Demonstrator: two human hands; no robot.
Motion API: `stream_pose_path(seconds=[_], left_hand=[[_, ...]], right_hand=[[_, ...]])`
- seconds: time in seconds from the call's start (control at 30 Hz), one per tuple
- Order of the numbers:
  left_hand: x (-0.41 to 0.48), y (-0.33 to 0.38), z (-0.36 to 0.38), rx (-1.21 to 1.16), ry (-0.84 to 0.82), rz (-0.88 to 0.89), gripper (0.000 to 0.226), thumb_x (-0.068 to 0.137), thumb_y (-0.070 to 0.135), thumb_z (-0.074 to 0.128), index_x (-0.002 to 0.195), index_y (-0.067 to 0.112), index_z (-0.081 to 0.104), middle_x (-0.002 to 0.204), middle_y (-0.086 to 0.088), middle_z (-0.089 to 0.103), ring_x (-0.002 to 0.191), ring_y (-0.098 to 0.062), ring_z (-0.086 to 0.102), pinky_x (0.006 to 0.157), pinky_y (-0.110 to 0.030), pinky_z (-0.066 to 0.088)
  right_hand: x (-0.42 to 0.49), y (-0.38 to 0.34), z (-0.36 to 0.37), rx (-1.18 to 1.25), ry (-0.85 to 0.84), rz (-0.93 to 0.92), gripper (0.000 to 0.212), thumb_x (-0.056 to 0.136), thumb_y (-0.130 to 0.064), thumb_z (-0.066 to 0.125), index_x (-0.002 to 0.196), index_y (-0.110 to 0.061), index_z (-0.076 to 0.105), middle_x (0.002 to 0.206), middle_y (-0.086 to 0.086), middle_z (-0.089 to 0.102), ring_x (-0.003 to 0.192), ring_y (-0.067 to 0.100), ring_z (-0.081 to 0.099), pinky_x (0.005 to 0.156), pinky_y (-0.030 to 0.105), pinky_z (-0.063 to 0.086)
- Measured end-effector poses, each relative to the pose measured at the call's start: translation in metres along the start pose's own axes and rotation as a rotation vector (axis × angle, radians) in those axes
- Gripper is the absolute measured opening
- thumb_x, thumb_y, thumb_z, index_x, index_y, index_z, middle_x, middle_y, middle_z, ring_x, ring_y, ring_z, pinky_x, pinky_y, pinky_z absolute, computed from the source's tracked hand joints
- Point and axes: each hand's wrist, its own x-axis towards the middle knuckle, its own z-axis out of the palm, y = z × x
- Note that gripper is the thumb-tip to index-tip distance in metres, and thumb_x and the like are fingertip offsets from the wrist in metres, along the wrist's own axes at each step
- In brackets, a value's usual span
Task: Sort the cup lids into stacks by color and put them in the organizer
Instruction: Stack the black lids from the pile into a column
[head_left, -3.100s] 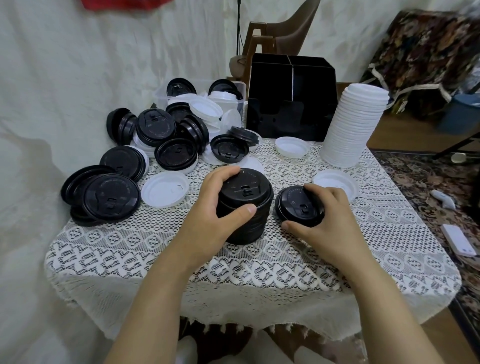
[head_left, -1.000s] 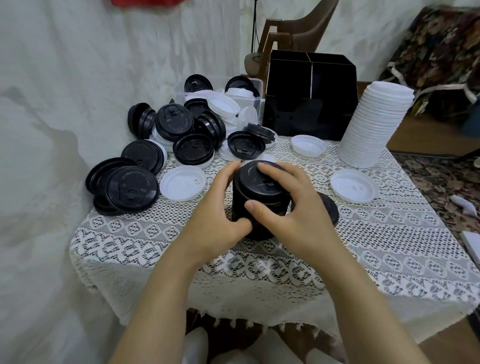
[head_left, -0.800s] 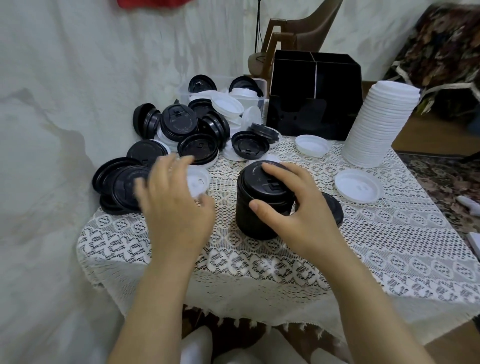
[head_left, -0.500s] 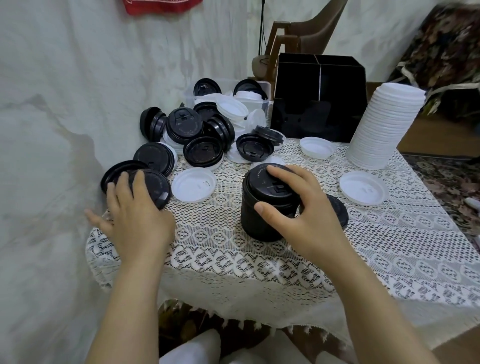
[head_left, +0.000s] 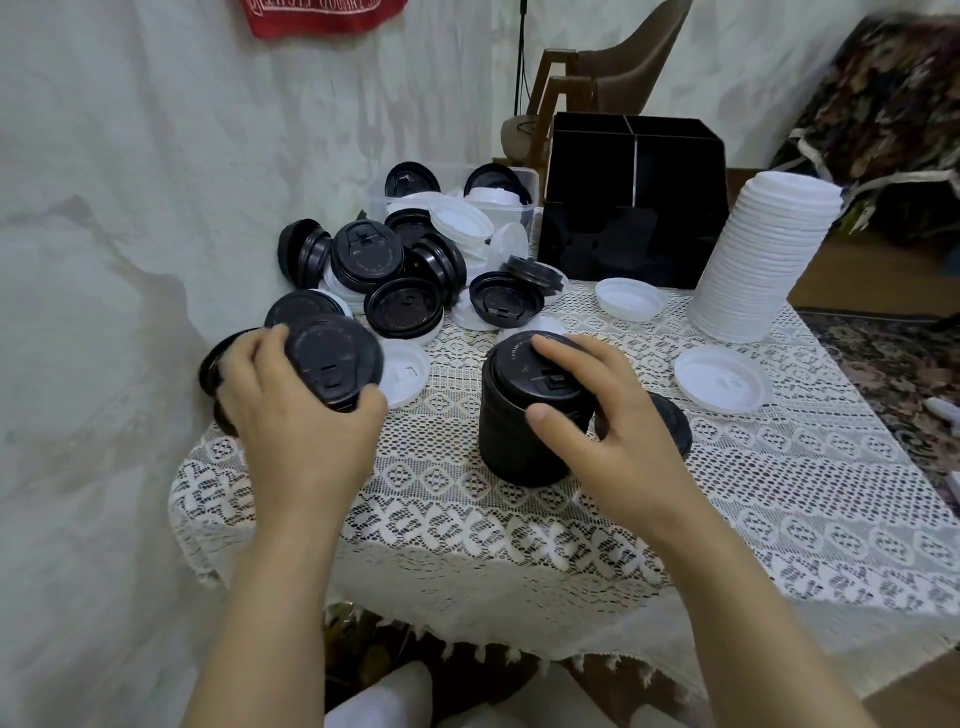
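Note:
A stack of black lids (head_left: 524, 415) stands at the middle of the table, and my right hand (head_left: 597, 431) grips its top with thumb in front and fingers over the lid. My left hand (head_left: 296, 415) holds a single black lid (head_left: 332, 358) by its rim, tilted, above other black lids (head_left: 213, 364) at the table's left edge. A tall stack of white lids (head_left: 763, 260) stands at the right rear. The black organizer (head_left: 628, 208) stands behind, with its compartments dark inside.
A heap of loose black and white lids (head_left: 405, 280) lies at the rear left, beside a clear tub (head_left: 457, 197) holding more. Single white lids (head_left: 722, 379) (head_left: 628, 299) and a black lid (head_left: 670, 421) lie near the stack. The lace tablecloth (head_left: 519, 530) hangs over the near edge.
My left hand left the black stack, reached to the table's left edge and picked up a black lid. My right hand stayed on the stack's top.

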Motion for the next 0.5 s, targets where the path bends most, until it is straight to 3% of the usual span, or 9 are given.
stream_pose_path(seconds=[0.13, 0.23, 0.4, 0.5], left_hand=[[-0.016, 0.024, 0.005, -0.221, -0.111, 0.097, 0.075, 0.077, 0.036, 0.069, 0.141, 0.01, 0.041, 0.132, 0.007, 0.039, 0.128, -0.015, 0.035, 0.101, -0.023, 0.028], [-0.026, 0.035, 0.011, -0.352, -0.173, 0.131, 0.079, 0.072, 0.048, 0.065, 0.141, 0.015, 0.044, 0.137, 0.009, 0.043, 0.131, -0.014, 0.04, 0.109, -0.037, 0.037], [-0.04, 0.049, 0.018, -0.52, -0.25, 0.146, 0.073, 0.071, 0.057, 0.063, 0.137, 0.035, 0.044, 0.136, 0.017, 0.049, 0.131, -0.01, 0.044, 0.107, -0.038, 0.042], [-0.047, 0.057, 0.024, -0.523, -0.29, 0.153, 0.067, 0.07, 0.054, 0.069, 0.131, 0.042, 0.044, 0.131, 0.025, 0.047, 0.13, -0.01, 0.043, 0.107, -0.031, 0.041]], right_hand=[[-0.001, 0.0, -0.002, 0.074, -0.039, -0.003, 0.052, 0.079, -0.034, 0.054, 0.13, -0.044, 0.049, 0.132, -0.033, 0.037, 0.124, -0.015, 0.036, 0.099, 0.006, 0.032], [-0.002, 0.004, -0.003, 0.102, -0.013, -0.021, 0.055, 0.081, -0.03, 0.061, 0.132, -0.042, 0.045, 0.132, -0.024, 0.047, 0.125, -0.007, 0.044, 0.104, 0.02, 0.037], [-0.002, 0.01, -0.006, 0.145, 0.006, 0.002, 0.057, 0.081, -0.027, 0.071, 0.125, -0.049, 0.042, 0.117, -0.035, 0.056, 0.117, -0.009, 0.051, 0.098, 0.016, 0.041], [-0.002, 0.011, -0.007, 0.183, 0.006, -0.012, 0.059, 0.081, -0.028, 0.077, 0.131, -0.037, 0.046, 0.122, -0.025, 0.059, 0.12, -0.004, 0.052, 0.1, 0.018, 0.042]])
